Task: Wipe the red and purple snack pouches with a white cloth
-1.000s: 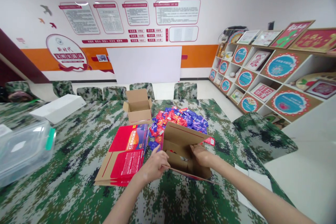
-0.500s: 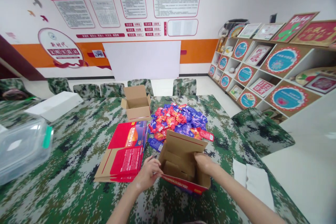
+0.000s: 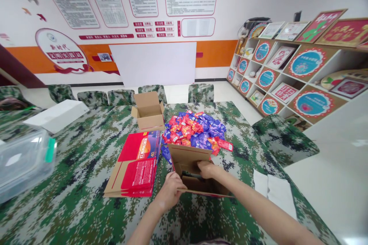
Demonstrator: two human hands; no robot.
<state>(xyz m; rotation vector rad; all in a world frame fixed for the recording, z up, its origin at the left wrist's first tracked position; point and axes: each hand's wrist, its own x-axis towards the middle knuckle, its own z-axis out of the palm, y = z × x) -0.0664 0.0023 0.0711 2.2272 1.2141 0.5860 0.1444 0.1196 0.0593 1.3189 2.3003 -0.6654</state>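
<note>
An open cardboard box [image 3: 188, 154], plain brown inside, is held over the table in front of me, with its back flap standing up. My left hand [image 3: 172, 188] is closed on the box's near left edge. Reaching in over the right side, my right hand [image 3: 204, 169] has its fingers curled against the cardboard near the back flap; the fingertips are partly hidden. Through a gap at the bottom of the box, dark green shows. Just behind it lies a heap of red and purple sachets [image 3: 198, 128]. Flattened red printed cartons [image 3: 138, 164] are stacked to the left.
Another open brown box [image 3: 150, 122] stands behind the flat cartons. At the left are a clear plastic bin [image 3: 24, 164] and a white box [image 3: 57, 115]. White paper sheets [image 3: 277, 191] lie on the camouflage tablecloth [image 3: 86, 222] at right. Chairs and a display shelf [image 3: 293, 76] stand beyond.
The box has tipped and shifted slightly left, opening a gap at its bottom. My right hand has moved left, further into it. My left hand keeps its grip on the edge.
</note>
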